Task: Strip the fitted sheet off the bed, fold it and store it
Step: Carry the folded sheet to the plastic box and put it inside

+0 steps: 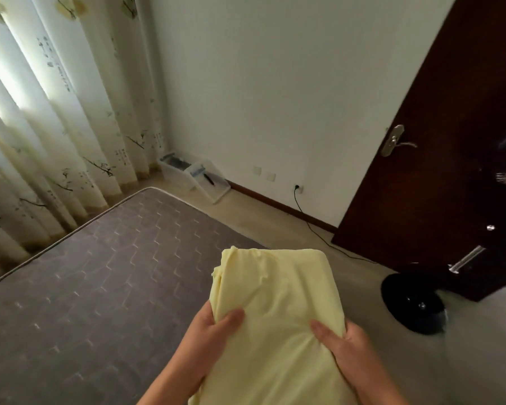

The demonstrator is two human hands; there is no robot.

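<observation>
The pale yellow fitted sheet (278, 290) is folded into a thick oblong bundle and held up in front of me, above the bed's right edge. My left hand (214, 331) grips its left side, thumb on top. My right hand (342, 343) grips its right side, thumb pressed into the cloth. The bare mattress (94, 282), grey-brown and quilted, fills the lower left with nothing on it.
Patterned curtains (41, 127) hang along the left. Clear plastic bins (196, 178) stand on the floor in the far corner. A dark wooden door (438, 159) stands at the right, with a black fan base (414, 304) and a black cable (313, 229) on the floor near it.
</observation>
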